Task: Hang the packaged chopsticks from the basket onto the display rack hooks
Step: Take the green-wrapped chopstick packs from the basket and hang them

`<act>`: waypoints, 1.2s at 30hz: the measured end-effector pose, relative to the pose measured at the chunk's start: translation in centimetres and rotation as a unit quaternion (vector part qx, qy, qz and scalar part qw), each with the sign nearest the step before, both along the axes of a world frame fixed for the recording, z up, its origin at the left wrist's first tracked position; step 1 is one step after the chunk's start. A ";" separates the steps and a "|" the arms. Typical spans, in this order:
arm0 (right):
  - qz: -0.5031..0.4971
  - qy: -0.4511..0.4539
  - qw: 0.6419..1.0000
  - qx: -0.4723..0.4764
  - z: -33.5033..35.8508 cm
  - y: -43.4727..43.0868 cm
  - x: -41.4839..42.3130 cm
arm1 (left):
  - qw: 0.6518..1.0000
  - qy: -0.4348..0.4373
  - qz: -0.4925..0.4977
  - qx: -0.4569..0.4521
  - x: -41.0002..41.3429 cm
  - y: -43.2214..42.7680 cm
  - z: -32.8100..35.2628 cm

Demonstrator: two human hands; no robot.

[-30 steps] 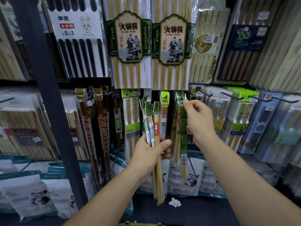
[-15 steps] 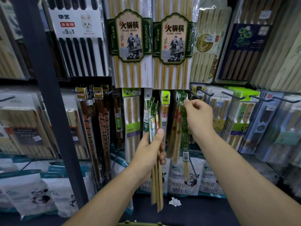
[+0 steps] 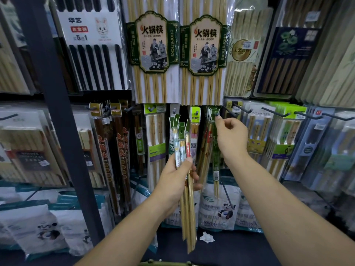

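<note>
Right hand (image 3: pixel 229 138) pinches a green chopstick pack (image 3: pixel 215 143) onto the hook (image 3: pixel 217 114) at frame center, while left hand (image 3: pixel 175 182) grips spare packs (image 3: pixel 182 144) upright, ready to feed over.

The light is dim and even, with a cool cast and no hard shadows. It seems to fall from above and in front: the top packs (image 3: pixel 151 43) are the brightest part, and the floor (image 3: pixel 221 250) at the bottom sinks into near black. Soft glare streaks the clear wrap on the right packs (image 3: pixel 244 54) and the bags (image 3: pixel 219 206) lower down. The centre is sharp enough to read the printed labels. Toward the left and right edges the packs smear and blur. The wide lens bends the scene: the post (image 3: pixel 57 120) leans, and the shelves bow outward at the sides.
</note>
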State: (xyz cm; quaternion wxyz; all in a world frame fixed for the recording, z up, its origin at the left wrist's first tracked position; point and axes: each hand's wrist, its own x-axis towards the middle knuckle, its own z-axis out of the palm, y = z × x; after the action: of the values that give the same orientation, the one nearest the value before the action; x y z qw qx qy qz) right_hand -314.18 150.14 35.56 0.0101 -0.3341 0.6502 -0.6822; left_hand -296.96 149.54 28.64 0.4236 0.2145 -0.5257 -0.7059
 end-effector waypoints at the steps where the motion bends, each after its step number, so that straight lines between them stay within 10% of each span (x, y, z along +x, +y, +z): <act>1: -0.002 -0.005 1.000 -0.002 -0.1 0.2 0.1 | 1.000 0.007 0.000 0.003 0.0 0.0 0.0; 20: 0.198 -0.103 0.975 0.006 -0.2 4.4 3.9 | 0.998 -0.012 -0.030 -0.053 -0.6 0.8 0.2; 36: 0.011 -0.035 0.997 -0.067 1.3 4.2 -1.4 | 0.998 -0.009 -0.040 -0.045 -1.4 1.2 0.9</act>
State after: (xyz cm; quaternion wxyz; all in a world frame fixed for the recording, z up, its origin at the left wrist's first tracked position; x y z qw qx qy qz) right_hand -315.59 154.34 36.83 0.0179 -0.3176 0.5987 -0.7351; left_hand -298.35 150.78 29.53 0.3993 0.1802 -0.5688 -0.6961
